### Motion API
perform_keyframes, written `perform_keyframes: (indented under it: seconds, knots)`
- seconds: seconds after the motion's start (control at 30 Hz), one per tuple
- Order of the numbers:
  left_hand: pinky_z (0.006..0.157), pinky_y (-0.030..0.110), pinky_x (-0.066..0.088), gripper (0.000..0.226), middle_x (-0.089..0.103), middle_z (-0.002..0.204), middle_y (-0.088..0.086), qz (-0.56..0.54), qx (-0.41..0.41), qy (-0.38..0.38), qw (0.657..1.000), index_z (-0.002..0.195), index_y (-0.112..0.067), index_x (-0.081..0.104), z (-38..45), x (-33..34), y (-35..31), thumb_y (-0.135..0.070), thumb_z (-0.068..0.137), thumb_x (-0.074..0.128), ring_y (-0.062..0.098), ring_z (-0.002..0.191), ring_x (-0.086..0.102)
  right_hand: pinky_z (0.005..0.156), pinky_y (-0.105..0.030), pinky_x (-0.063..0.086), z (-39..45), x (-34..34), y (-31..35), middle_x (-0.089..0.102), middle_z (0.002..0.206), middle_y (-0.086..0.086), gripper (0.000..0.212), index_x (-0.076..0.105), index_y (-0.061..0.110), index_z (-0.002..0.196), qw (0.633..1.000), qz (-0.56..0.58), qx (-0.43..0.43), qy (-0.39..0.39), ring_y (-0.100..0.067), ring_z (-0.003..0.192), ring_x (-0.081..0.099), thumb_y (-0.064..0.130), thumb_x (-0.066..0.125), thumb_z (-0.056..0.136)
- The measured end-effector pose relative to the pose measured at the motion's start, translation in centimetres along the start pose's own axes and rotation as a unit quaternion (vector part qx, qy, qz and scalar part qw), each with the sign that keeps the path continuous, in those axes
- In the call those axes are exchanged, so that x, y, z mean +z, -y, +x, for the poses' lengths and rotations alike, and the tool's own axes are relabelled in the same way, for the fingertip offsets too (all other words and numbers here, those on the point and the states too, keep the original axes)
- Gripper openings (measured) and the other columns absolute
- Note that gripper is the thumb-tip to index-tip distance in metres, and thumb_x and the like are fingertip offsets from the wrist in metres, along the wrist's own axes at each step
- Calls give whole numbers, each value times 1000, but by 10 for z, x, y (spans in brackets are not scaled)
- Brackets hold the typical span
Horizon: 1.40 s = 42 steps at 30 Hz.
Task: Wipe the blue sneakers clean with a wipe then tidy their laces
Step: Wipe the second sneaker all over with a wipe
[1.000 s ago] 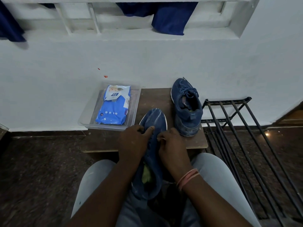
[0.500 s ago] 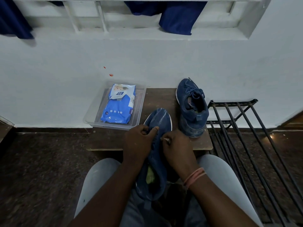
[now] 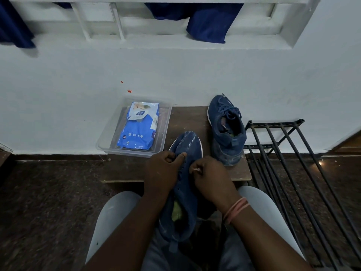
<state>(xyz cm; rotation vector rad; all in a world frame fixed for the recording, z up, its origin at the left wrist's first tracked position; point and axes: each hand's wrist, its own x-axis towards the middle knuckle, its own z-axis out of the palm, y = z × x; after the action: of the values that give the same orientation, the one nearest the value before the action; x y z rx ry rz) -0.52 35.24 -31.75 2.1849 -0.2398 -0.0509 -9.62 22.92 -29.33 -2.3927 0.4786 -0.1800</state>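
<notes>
Sitting low in front of a small wooden table [image 3: 187,118], the person has one blue sneaker [image 3: 183,188] resting across the lap, its toe reaching over the table's near edge and its heel toward the body. The left hand [image 3: 163,171] is curled on the shoe's left side near the eyelets, thumb laid across the upper, fingers closed on the fabric there. The right hand [image 3: 212,177] is curled on the other side, pinching something small and pale at its fingertips just beside the eyelets; it may be a lace tip, but I cannot tell for sure. The second sneaker [image 3: 227,132] stands on the table's right part, laced, toe pointing to the white wall [image 3: 195,71]. On the table's left part a clear plastic tray [image 3: 103,145] holds a blue pack of wipes [image 3: 137,130]. A dark metal rack [image 3: 283,153] stands just right of the table, and blue cloth [image 3: 211,24] hangs in the recess above.
</notes>
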Motion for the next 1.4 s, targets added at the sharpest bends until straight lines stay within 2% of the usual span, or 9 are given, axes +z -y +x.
perform_keyframes:
  seconds: [0.23,0.33,0.47,0.63,0.77,0.93,1.07,1.27,1.4]
  knots:
    - [57,26,46,39,63,54,-7,14,6,6,1000,65,-17,70,2,-3,-2,-50,85,75,3,53,59,66,-34,40,34,8,-10,59,87,-14,16,66,7,84,995,-44,4,-90,-30,78,59,11,55,94]
    - [58,29,47,40,62,53,-6,6,-3,14,1000,64,-17,67,4,-2,0,-49,85,76,5,51,57,69,-36,51,22,14,-10,61,86,-9,17,65,14,79,998,-28,-12,-58,-25,76,61,14,54,92]
    - [63,32,50,39,64,61,-4,12,-31,22,999,73,-20,62,4,0,-1,-55,85,73,11,61,62,70,-22,49,17,2,-14,72,80,5,18,72,19,78,999,43,-9,4,-7,74,64,5,63,84]
    - [67,32,48,48,63,67,-6,57,-26,28,998,76,-22,58,2,-3,-9,-68,88,60,11,67,61,72,-26,45,23,9,-14,66,86,5,1,68,19,88,991,59,-4,-119,-10,79,58,18,68,89]
    - [70,34,49,41,62,69,-6,75,-19,36,996,76,-21,58,6,-1,-9,-59,92,60,14,69,61,70,-23,35,41,13,-11,63,84,-1,5,68,15,84,987,44,-22,-151,-11,77,51,13,67,89]
    - [65,35,47,38,59,64,0,45,2,44,998,73,-17,58,6,-2,-3,-46,98,59,17,62,57,67,-29,38,37,22,-1,60,79,-7,18,65,9,75,992,32,-55,-106,-16,70,52,7,60,91]
    - [66,39,51,39,59,64,0,37,15,46,998,73,-18,58,5,-2,1,-44,100,56,18,63,58,70,-29,45,28,19,-1,65,82,-6,19,72,14,77,996,18,-75,-49,-17,75,60,4,60,87]
    - [65,38,50,39,58,63,0,59,33,45,997,73,-17,56,5,-5,-2,-43,102,55,16,62,56,71,-32,43,57,14,2,64,85,-9,11,68,9,80,992,14,-29,-126,-22,76,58,9,65,90]
    - [66,40,50,39,58,63,1,50,24,43,998,72,-16,56,7,-4,0,-42,101,56,18,62,57,66,-38,49,41,19,8,65,73,-9,20,65,8,70,998,3,-34,-58,-22,67,60,8,57,89]
